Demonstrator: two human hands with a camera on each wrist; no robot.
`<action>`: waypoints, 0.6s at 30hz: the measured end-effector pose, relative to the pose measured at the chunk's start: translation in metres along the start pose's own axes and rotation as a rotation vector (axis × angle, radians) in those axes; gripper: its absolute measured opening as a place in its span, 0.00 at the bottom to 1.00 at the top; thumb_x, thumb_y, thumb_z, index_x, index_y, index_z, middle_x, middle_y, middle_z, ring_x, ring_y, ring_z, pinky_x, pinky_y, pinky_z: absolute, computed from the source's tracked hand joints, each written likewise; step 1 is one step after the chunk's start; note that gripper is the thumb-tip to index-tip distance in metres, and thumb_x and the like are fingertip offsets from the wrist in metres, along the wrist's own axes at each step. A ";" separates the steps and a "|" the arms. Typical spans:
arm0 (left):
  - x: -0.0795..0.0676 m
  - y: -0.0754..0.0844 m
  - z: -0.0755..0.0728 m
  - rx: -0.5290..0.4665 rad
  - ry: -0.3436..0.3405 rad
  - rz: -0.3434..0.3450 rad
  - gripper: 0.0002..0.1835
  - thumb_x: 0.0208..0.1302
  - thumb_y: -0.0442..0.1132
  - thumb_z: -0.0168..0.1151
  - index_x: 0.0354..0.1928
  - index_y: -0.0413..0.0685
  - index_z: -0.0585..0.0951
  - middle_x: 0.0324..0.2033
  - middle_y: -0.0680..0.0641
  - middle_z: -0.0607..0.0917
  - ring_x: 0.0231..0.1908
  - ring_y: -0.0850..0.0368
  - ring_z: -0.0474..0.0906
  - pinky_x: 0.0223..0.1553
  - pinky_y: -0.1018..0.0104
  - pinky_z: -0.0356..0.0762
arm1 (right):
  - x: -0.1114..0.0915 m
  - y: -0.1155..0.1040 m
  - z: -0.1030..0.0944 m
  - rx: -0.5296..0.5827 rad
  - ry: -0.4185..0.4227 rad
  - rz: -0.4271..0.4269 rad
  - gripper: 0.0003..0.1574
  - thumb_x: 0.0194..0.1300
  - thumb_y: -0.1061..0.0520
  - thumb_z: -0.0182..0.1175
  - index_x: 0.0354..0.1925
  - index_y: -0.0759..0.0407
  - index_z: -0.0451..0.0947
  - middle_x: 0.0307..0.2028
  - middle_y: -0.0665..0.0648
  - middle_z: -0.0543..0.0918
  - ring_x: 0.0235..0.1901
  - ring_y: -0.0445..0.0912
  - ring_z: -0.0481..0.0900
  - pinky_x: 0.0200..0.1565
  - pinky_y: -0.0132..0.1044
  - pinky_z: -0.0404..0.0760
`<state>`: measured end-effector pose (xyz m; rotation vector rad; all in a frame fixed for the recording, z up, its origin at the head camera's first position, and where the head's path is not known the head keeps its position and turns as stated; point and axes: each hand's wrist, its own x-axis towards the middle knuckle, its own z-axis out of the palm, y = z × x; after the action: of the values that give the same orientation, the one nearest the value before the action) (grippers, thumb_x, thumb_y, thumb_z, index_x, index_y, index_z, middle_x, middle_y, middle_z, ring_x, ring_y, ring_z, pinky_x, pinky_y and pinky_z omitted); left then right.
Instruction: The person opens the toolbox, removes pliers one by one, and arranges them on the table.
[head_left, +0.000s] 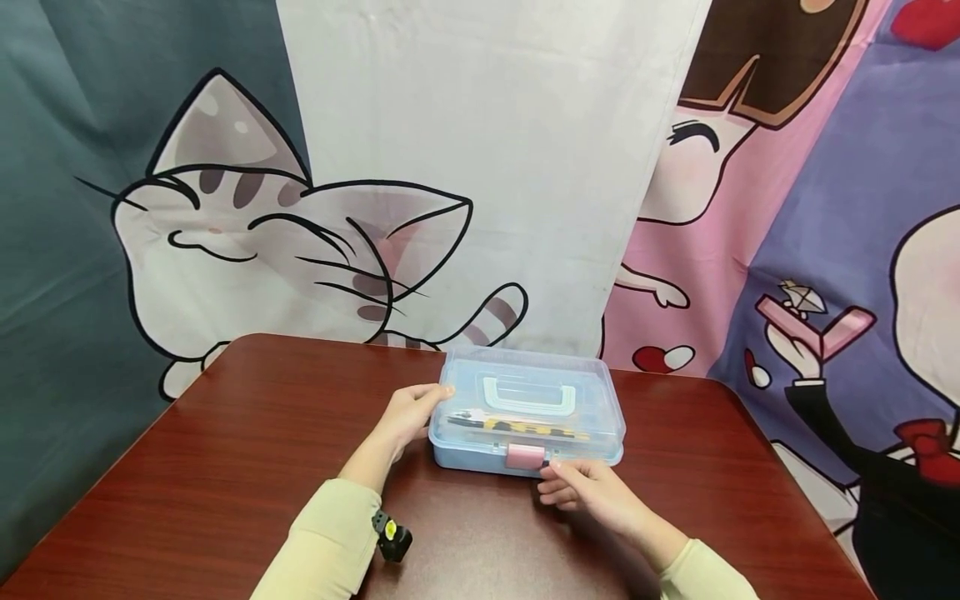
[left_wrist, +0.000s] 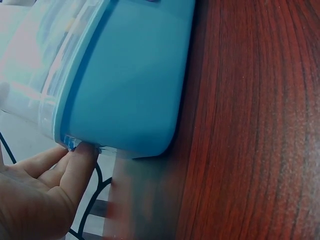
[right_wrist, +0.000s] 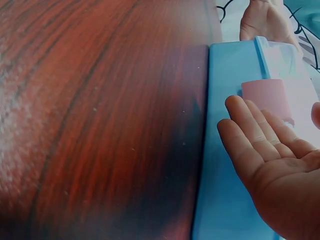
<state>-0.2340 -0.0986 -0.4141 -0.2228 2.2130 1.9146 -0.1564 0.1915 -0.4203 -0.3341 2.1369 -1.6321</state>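
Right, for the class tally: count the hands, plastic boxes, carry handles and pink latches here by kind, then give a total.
Hands: 2 (left hand, right hand)
Plastic box: 1
Carry handle: 1
Pink latch: 1
Total: 5

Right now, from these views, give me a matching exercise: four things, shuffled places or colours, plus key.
Things:
1. latch
2. carry handle
3. left hand
4. right hand

Places or colours:
A. at the left end of the box
B. close by the latch
C. pink
D. on top of the clear lid

Pairs: 1-C, 2-D, 3-A, 4-B
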 end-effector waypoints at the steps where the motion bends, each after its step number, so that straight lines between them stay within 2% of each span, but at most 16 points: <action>1: 0.000 0.000 0.000 -0.001 0.002 -0.001 0.34 0.58 0.56 0.61 0.62 0.43 0.73 0.58 0.41 0.77 0.51 0.52 0.76 0.52 0.54 0.80 | 0.001 0.001 0.000 0.005 0.000 0.016 0.36 0.74 0.45 0.43 0.55 0.80 0.69 0.47 0.74 0.81 0.44 0.55 0.84 0.46 0.44 0.83; 7: 0.001 0.002 0.001 -0.029 0.005 -0.008 0.33 0.58 0.55 0.62 0.62 0.44 0.74 0.56 0.41 0.78 0.49 0.53 0.78 0.50 0.56 0.81 | 0.005 0.006 0.002 0.071 0.019 0.113 0.43 0.72 0.38 0.43 0.58 0.79 0.66 0.48 0.69 0.82 0.42 0.50 0.85 0.45 0.43 0.84; 14: 0.001 0.001 0.001 -0.012 0.015 0.010 0.33 0.58 0.55 0.61 0.61 0.44 0.74 0.56 0.42 0.78 0.50 0.54 0.77 0.49 0.56 0.81 | 0.011 0.011 0.010 0.201 0.012 0.180 0.52 0.69 0.32 0.42 0.62 0.80 0.58 0.48 0.65 0.82 0.42 0.47 0.84 0.44 0.40 0.84; 18: 0.001 0.001 0.001 -0.024 0.014 0.013 0.32 0.59 0.53 0.61 0.62 0.43 0.73 0.55 0.41 0.78 0.49 0.55 0.78 0.48 0.58 0.82 | 0.014 0.014 0.015 0.255 0.011 0.206 0.55 0.67 0.29 0.43 0.62 0.79 0.58 0.48 0.63 0.82 0.43 0.47 0.84 0.45 0.40 0.84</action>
<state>-0.2347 -0.0973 -0.4135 -0.2269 2.2066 1.9526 -0.1606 0.1767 -0.4398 -0.0249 1.8714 -1.7588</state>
